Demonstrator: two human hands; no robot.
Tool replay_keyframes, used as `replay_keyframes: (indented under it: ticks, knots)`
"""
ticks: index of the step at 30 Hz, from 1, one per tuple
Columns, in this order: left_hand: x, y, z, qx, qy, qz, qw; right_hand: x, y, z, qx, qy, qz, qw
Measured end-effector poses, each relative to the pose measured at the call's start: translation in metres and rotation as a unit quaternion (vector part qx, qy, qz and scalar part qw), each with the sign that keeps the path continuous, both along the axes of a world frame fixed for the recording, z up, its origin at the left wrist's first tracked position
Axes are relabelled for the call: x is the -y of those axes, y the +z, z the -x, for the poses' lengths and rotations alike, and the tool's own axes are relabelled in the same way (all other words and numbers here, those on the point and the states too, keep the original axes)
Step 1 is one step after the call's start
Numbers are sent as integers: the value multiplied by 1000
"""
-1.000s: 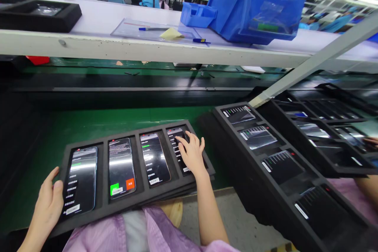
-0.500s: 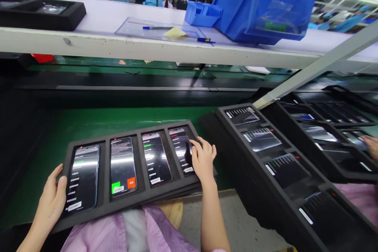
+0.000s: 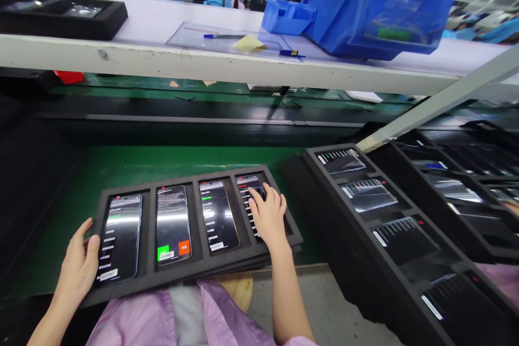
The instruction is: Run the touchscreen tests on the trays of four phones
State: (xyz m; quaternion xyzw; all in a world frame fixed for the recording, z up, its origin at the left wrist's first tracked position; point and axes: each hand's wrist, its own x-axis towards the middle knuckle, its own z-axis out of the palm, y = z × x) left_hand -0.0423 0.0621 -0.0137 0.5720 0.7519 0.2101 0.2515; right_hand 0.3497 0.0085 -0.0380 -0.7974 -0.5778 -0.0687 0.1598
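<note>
A dark foam tray (image 3: 150, 238) with a row of smartphones lies before me on the green worktop. My left hand (image 3: 77, 259) grips its left edge, thumb on top near the leftmost phone (image 3: 121, 240). Over the rightmost phone (image 3: 245, 200) is my right hand (image 3: 268, 216), fingers apart, fingertips on or just above the screen. That phone lists lines of text, one in red. Between them, one phone (image 3: 173, 224) displays a green and a red square, and another phone (image 3: 219, 219) shows a text list with a green line.
To the right stand stacked black trays (image 3: 360, 216) of phones, with more trays (image 3: 466, 194) beyond. A white shelf (image 3: 203, 62) crosses above, holding a blue bin (image 3: 336, 16), a pen (image 3: 223, 36) and a black tray (image 3: 109, 21). A slanted white post (image 3: 438, 102) rises at right.
My right hand has shifted left and up across the rightmost phone, its fingers now higher on the screen. My left hand still holds the tray edge. The whole view has shifted slightly.
</note>
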Motion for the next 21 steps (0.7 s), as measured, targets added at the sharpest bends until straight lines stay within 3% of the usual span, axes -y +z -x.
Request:
replay_keyframes:
  ticks: [8,14,21]
  knots:
    - [0,-2,1,22,-1,2,1000,5,-1,6,13,-12,-24,1000]
    - [2,2,0,38,8,19,999,26,-2,0,-74,-46,-84,993]
    - [-2,-1,-1,108,46,30,993,37,-2,0,-125,-11,-130,984]
